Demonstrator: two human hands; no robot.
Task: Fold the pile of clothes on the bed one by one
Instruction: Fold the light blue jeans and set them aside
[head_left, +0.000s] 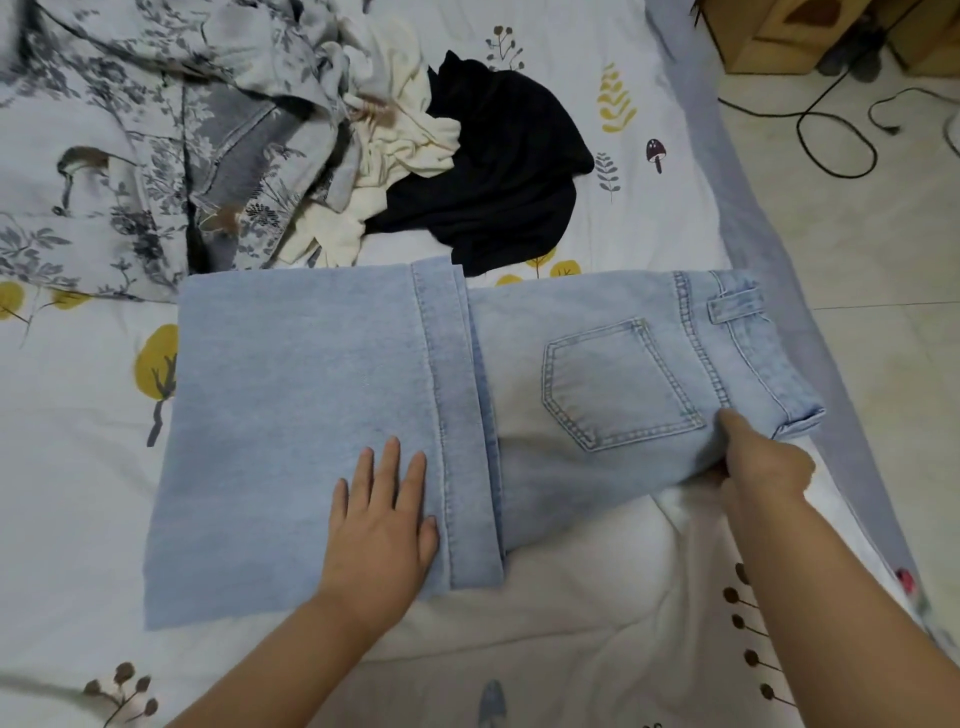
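Light blue jeans (311, 415) lie across the bed (78, 519), the legs folded over so the hems sit near the back pocket (618, 384). My left hand (382, 525) rests flat on the folded legs, fingers straight, just left of the hems. My right hand (758, 462) grips the near edge of the seat by the waistband, thumb on top and fingers tucked under the denim. Behind the jeans lies a pile: a black garment (498, 171), a cream garment (405, 135) and a grey denim piece (249, 140).
A grey floral duvet (104, 156) is bunched at the back left. The bed's right edge (769, 260) runs diagonally beside a tiled floor (857, 312) with black cables (841, 140) and cardboard boxes (769, 36).
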